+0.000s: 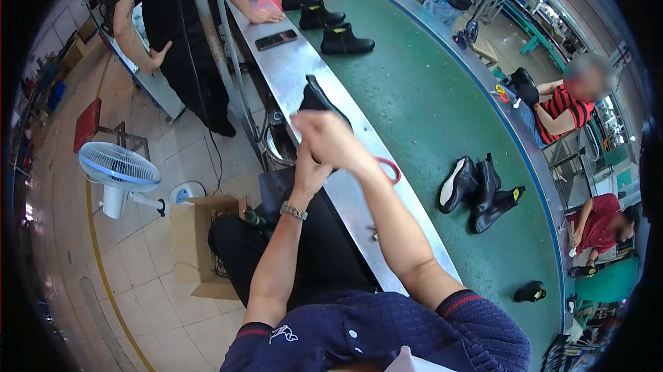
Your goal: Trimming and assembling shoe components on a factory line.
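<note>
A black ankle boot (323, 101) shows just past my two hands, above the metal strip along the bench. My left hand (311, 173), with a metal watch at its wrist, is closed against the near side of the boot. My right hand (331, 138) crosses over it, its fingers curled and smeared by motion. Together the hands cover the boot's lower part, and whatever the right fingers grip is hidden. A red loop (392, 169) sticks out beyond my right forearm.
Black boots (342, 40) stand at the far end of the green belt (414, 102), and several more (476, 189) at the right. A phone (276, 40) lies near a co-worker's hand (266, 16). A fan (119, 165) and cardboard box (197, 248) are at my left.
</note>
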`<state>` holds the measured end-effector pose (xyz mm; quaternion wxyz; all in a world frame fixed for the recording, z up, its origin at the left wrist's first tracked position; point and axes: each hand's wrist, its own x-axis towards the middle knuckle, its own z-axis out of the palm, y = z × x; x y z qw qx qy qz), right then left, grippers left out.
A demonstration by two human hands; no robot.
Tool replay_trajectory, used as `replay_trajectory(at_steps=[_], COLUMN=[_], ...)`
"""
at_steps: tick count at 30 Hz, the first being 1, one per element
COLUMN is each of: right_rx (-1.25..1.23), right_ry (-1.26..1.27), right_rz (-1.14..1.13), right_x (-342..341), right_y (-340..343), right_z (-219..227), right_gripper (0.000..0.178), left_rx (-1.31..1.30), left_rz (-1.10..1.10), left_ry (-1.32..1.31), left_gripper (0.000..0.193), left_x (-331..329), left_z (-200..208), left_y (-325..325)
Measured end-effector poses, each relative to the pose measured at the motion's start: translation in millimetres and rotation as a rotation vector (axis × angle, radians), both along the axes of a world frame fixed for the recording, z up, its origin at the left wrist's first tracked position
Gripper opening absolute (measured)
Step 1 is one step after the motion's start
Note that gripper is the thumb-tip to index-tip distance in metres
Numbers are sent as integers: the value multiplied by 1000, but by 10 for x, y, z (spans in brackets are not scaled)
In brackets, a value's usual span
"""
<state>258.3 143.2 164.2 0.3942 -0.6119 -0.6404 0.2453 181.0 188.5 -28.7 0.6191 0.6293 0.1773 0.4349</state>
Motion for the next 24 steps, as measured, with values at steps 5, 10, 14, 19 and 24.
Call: replay_trajectory(at_steps=[5, 10, 14, 19, 24], right_rx=[-287, -275, -431, -529, -563], right_ry=[1031, 1318, 1509, 1026, 934], right_rz=[111, -92, -56, -115, 69], right_x=[639, 998, 728, 490, 174], right_y=[113, -21, -318, -576, -746], right_z=[262, -619, -1232, -1020, -773], right_gripper=[35, 23, 13, 14, 14], left_rx=[-71, -185, -538, -651, -579], left_rz=[4, -103, -58, 89, 160], left_ry=[82, -11, -33, -84, -24], left_gripper=[106, 111, 55, 31, 35], left_x=[-77, -216, -443, -577, -930], left_z=[706, 752, 421, 477, 352], left_y=[-205, -212, -210, -414, -472])
